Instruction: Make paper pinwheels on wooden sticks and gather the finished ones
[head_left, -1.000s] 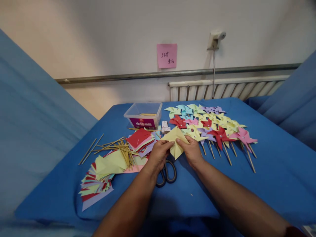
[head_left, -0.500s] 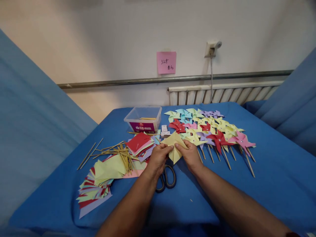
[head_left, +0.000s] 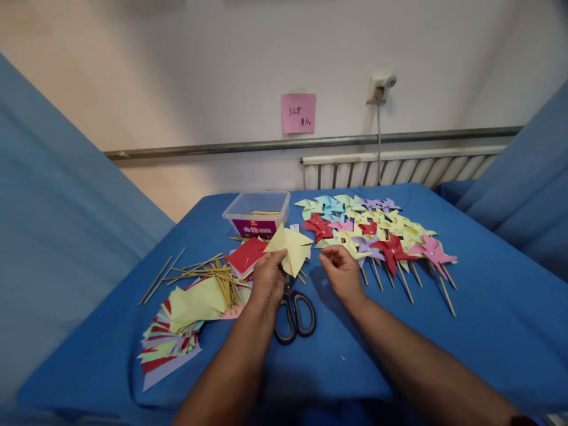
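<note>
Ahead of you, the pale wall (head_left: 213, 71) fills the upper view, and below it the table's blue cloth (head_left: 377, 367) spreads out between two blue curtains, one on your left (head_left: 57, 236) and one on your right (head_left: 523, 171). A metal pipe (head_left: 248, 146) runs along the wall, with a white radiator (head_left: 412, 168) under its right part.

On the cloth to your right lie the paper pinwheels (head_left: 369, 229) in rows (yellow, red, pink, purple and blue among them), their sticks pointing toward you. Left of them, at the back, stands a clear plastic tub (head_left: 257, 228) with a purple label and thin sticks inside. Nearer you on the left is a fanned-out stack of coloured paper (head_left: 171, 346), and loose wooden sticks (head_left: 224, 278) lie beside it.

Your left hand (head_left: 270, 275) is clamped on the lower left of a yellow paper square (head_left: 290, 248), thumb on top, holding it above the cloth just in front of the tub. Your right hand (head_left: 342, 275) is apart from the paper, its fingers curled near the thumb; you cannot tell whether the tips meet. Black-handled scissors (head_left: 290, 296) lie between your hands, loops toward you. Smallest is a pale scrap (head_left: 343, 357) on the cloth.
</note>
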`<state>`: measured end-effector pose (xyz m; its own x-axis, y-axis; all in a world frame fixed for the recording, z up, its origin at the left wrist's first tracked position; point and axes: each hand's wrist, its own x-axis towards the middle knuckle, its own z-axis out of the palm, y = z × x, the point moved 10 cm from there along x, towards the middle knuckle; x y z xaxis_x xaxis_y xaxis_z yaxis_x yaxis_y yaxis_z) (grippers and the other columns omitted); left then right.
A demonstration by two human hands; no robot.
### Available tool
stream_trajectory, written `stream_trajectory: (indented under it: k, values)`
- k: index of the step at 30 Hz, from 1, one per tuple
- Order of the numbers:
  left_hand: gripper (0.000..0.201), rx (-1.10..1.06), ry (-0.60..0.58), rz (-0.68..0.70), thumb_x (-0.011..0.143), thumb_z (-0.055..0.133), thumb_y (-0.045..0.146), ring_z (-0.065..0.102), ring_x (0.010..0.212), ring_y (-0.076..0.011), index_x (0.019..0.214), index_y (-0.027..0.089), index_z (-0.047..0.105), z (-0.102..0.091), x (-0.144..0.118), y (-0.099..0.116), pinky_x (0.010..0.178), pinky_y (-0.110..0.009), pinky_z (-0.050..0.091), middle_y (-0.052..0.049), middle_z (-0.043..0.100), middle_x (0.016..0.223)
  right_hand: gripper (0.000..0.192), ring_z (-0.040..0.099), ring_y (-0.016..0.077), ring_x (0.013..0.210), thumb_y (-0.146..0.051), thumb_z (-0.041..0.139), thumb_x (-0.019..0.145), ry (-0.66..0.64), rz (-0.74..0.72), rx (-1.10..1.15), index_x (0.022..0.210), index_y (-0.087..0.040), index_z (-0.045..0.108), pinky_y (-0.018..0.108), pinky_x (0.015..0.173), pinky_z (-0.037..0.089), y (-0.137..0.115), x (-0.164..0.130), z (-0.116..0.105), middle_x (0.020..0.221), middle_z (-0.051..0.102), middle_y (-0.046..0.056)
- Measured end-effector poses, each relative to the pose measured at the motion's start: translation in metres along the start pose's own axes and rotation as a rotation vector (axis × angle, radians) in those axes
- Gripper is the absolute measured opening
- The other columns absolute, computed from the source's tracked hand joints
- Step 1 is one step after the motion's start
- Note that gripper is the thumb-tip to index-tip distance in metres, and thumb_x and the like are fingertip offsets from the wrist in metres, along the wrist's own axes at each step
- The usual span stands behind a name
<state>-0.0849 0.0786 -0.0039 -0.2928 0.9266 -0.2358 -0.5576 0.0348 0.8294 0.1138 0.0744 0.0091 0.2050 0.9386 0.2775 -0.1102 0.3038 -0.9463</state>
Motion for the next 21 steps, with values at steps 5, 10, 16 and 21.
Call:
stream_trajectory:
  k: [5, 10, 16, 21]
  values:
    - [0.025, -0.044, -0.075, -0.071, 0.059, 0.074, 0.009, 0.069, 0.069, -0.0184, 0.082, 0.010, 0.066, 0.008, 0.003, -0.008, 0.068, -0.028, 0.056, -0.007, 0.074, 0.078, 0.024, 0.057, 0.0215, 0.107, -0.016, 0.057, 0.079, -0.142, -0.358, -0.293, 0.100, -0.026, 0.065, 0.037, 0.088, 0.049, -0.036, -0.017, 0.022, 0.114, 0.058, 0.007]
    - [0.029, -0.064, -0.174, -0.129, 0.060, 0.072, 0.010, 0.070, 0.078, -0.0202, 0.089, 0.011, 0.068, 0.019, 0.001, -0.016, 0.071, -0.027, 0.056, -0.008, 0.075, 0.088, 0.040, 0.044, 0.0253, 0.127, -0.009, 0.059, 0.077, -0.241, -0.498, -0.496, 0.112, -0.029, 0.062, 0.046, 0.105, 0.038, -0.049, -0.029, 0.039, 0.139, 0.041, 0.007]
    - [0.025, -0.044, -0.200, -0.106, 0.058, 0.076, 0.011, 0.068, 0.075, -0.0175, 0.081, 0.013, 0.066, 0.024, -0.006, -0.018, 0.072, -0.026, 0.053, -0.006, 0.073, 0.083, 0.024, 0.038, 0.0288, 0.131, -0.015, 0.064, 0.078, -0.263, -0.564, -0.554, 0.098, -0.028, 0.067, 0.051, 0.107, 0.033, -0.054, -0.030, 0.039, 0.142, 0.040, 0.005]
    - [0.023, -0.017, -0.194, -0.103, 0.058, 0.079, 0.014, 0.064, 0.071, -0.0145, 0.076, 0.012, 0.064, 0.022, -0.008, -0.020, 0.070, -0.024, 0.049, -0.004, 0.070, 0.076, 0.014, 0.041, 0.0275, 0.128, -0.018, 0.066, 0.080, -0.258, -0.574, -0.540, 0.090, -0.027, 0.070, 0.049, 0.106, 0.034, -0.055, -0.029, 0.037, 0.137, 0.046, 0.005]
